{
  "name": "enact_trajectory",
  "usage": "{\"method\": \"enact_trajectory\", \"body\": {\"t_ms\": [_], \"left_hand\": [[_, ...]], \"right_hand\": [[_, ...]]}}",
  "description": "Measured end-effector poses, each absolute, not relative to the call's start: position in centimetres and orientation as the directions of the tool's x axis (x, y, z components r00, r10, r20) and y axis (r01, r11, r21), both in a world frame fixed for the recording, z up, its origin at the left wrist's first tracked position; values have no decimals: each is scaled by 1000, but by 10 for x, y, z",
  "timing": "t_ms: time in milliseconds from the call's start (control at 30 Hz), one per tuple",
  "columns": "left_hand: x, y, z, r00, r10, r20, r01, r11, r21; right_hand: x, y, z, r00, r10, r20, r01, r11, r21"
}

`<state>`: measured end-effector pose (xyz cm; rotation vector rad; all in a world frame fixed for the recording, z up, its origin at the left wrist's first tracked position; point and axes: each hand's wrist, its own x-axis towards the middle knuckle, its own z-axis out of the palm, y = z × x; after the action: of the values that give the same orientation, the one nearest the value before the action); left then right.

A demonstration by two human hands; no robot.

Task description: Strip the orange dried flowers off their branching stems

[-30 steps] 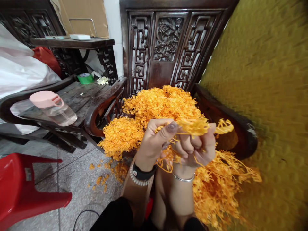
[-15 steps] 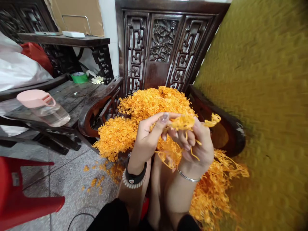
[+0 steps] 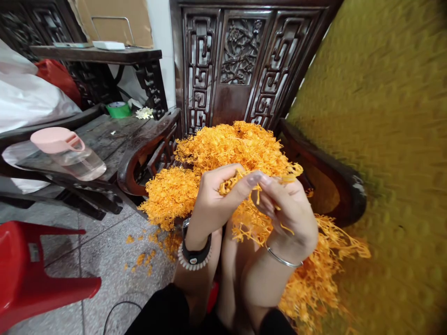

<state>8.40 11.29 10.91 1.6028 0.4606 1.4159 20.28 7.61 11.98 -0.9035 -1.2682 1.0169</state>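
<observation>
In front of the orange heap [image 3: 226, 149] on the carved chair [image 3: 240, 60], left hand [image 3: 218, 197] and right hand [image 3: 291, 211], fingers curled shut, pinch one orange sprig [image 3: 233, 180] between them; short, gentle pulls close to the fingertips should part it cleanly.

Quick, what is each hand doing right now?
Left hand: closed, pinching an orange sprig cluster.
Right hand: closed, pinching the same cluster.
</observation>
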Motion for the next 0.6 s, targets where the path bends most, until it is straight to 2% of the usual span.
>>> {"method": "enact_trajectory", "body": {"t_ms": [133, 200, 300, 400, 500, 600], "left_hand": [[85, 118, 110, 147, 792, 593, -267, -545, 795], [86, 119, 109, 113, 792, 600, -306, -547, 780], [89, 120, 104, 224, 791, 570, -481, -418, 770], [99, 119, 101, 284, 799, 530, -678, -223, 700], [109, 117, 102, 235, 842, 486, -781, -135, 610], [114, 114, 106, 208, 853, 479, -817, -117, 564]], "right_hand": [[199, 74, 122, 23, 939, 342, -36, 343, -939], [195, 74, 121, 40, 934, 355, -64, 357, -932], [186, 77, 119, 24, 877, 481, -264, 469, -843], [179, 83, 116, -12, 774, 633, -419, 571, -706], [174, 90, 112, 38, 724, 688, -407, 640, -651], [172, 95, 106, 45, 658, 752, -378, 708, -597]]}}
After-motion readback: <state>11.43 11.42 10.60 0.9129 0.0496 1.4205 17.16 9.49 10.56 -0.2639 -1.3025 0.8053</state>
